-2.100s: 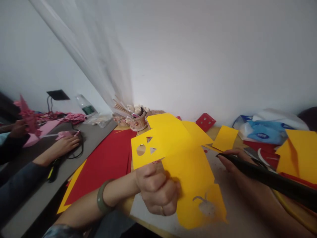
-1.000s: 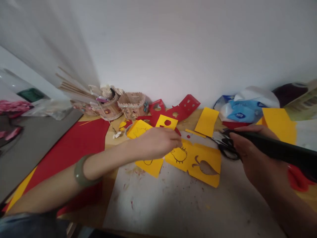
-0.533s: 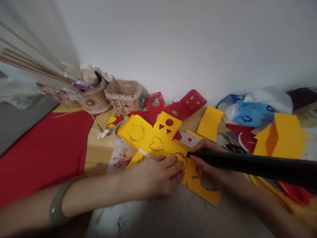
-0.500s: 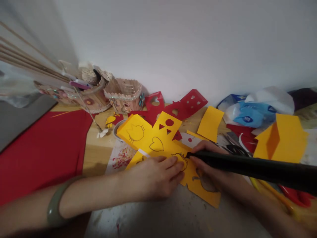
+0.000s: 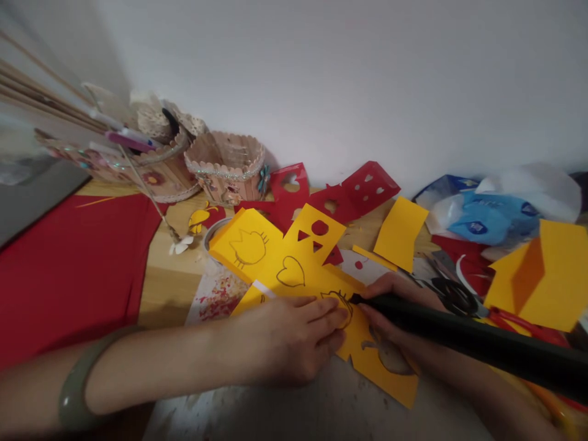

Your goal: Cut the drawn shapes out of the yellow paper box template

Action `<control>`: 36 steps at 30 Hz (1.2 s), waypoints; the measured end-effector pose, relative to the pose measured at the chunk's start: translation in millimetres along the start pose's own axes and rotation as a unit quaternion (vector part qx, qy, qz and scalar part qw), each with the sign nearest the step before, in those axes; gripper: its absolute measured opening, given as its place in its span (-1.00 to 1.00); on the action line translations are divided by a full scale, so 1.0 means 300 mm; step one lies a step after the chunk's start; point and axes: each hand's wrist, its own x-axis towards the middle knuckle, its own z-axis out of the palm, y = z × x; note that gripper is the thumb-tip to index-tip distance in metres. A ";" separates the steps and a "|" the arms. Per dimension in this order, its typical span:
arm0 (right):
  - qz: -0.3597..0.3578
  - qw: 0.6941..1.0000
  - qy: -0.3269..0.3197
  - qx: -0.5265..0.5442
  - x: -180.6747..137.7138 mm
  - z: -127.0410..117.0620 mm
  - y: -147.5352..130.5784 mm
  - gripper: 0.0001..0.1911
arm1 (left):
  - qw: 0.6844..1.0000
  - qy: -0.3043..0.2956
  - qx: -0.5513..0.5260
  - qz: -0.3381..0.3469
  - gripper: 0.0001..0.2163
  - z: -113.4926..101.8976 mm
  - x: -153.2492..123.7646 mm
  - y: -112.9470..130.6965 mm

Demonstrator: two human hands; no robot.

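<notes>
A yellow sheet of card point(image 5: 271, 262) with cut-out holes lies in the middle. Drawn on it are a heart point(image 5: 291, 271) and a cat's head point(image 5: 248, 247). My left hand point(image 5: 294, 337) rests flat on the card, fingers stretched out and partly covering another small cat's head point(image 5: 337, 300). A long black pen point(image 5: 441, 324) is pinched in my right hand point(image 5: 397, 289), its tip touching the card beside that drawing's short whisker lines. Below my right hand, a curved cut-out point(image 5: 395, 358) opens the card's lower corner.
Red cut-up paper point(image 5: 349, 193) lies behind the card. Two decorated baskets point(image 5: 229, 165) stand back left, one with pens and lace. Red sheets point(image 5: 78, 263) cover the left side. To the right are yellow pieces point(image 5: 400, 233), red-handled scissors point(image 5: 500, 318) and a blue plastic packet point(image 5: 496, 214).
The view has shifted slightly, spreading things outward and showing more of the red scissors handles. My left hand still presses the card; the pen tip stays close to the same whisker lines.
</notes>
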 end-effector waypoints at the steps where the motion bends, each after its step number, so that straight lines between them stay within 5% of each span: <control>1: -0.005 1.000 -0.004 -0.002 -0.001 0.001 0.006 -0.90 | 1.000 -0.003 -0.001 0.001 -0.78 0.001 0.000 0.001; 21: -0.049 0.997 0.021 -0.063 0.005 0.011 -0.019 -0.95 | 0.999 -0.016 -0.019 -0.024 -0.67 0.000 -0.004 0.003; 29: -0.157 0.976 0.060 -0.135 -0.007 0.045 0.029 -0.89 | 0.994 -0.107 0.002 -0.013 -0.66 -0.021 -0.005 -0.004; 36: -0.165 0.975 0.035 -0.145 -0.001 0.036 0.023 -0.89 | 0.970 -0.240 -0.032 -0.026 -0.70 -0.045 0.022 -0.015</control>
